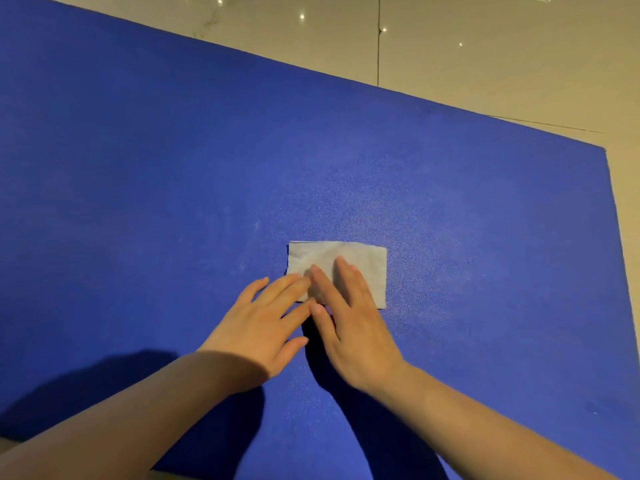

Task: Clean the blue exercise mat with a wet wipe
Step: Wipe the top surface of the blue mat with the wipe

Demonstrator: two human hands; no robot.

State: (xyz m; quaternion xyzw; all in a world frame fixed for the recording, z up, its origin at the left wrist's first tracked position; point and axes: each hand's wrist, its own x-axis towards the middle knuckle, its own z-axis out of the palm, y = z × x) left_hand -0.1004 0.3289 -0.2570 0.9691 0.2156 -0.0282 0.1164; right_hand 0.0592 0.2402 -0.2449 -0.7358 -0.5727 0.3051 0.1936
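Blue mat (173, 185) lay flat on shiny tile floor (485, 46). Folded white wipe (363, 268) sat on mat, near middle. Right hand (349, 323) lay flat on wipe, fingers straight, pressed down. Left hand (259, 323) lay flat too, fingers spread; fingertips touched wipe's near left corner. Neither hand pinched anything. Both arms cast dark shadows on mat.

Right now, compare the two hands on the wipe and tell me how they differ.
The right hand lies well onto the wet wipe, its fingers reaching to the wipe's middle; the left hand meets only its near left corner. The left hand's fingers are splayed, the right hand's closer together. The left hand angles up-right, the right hand up-left, so their fingertips converge. Both are flat, with straight fingers, on the blue mat.
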